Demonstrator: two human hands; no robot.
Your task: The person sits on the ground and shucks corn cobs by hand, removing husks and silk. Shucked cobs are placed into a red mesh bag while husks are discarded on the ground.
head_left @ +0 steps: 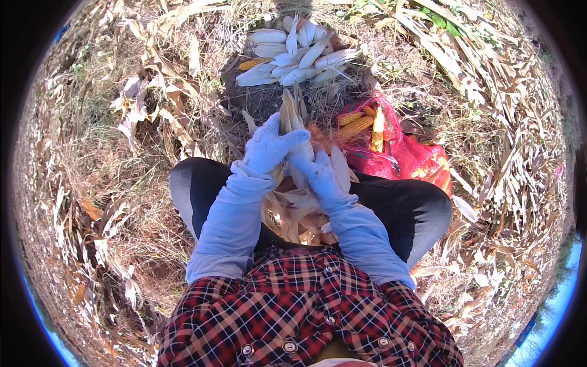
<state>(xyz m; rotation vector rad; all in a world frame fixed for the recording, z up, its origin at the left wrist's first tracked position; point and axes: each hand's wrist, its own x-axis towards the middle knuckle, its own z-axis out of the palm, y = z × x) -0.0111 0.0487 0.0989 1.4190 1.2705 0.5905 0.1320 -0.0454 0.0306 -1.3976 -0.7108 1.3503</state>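
Note:
Both hands wear pale gloves and meet in front of my crossed legs. My left hand (269,145) is closed around an ear of corn in its husk (290,116), whose pale, pointed tip stands up past the fingers. Lower on the same ear, my right hand (315,170) grips the husk, fingers bent. The kernels are hidden by husk and gloves. Loose dry husks (296,211) lie in my lap under the wrists. Beyond the hands is a pile of ears in pale husks (296,55), with one bare yellow cob (254,63) at its left edge.
Right of my hands, a red mesh bag (391,160) lies with its mouth open, several husked yellow cobs (361,127) inside. Dry stalks (468,55) cover the ground at the far right. Dry grass and leaves (131,177) spread at the left.

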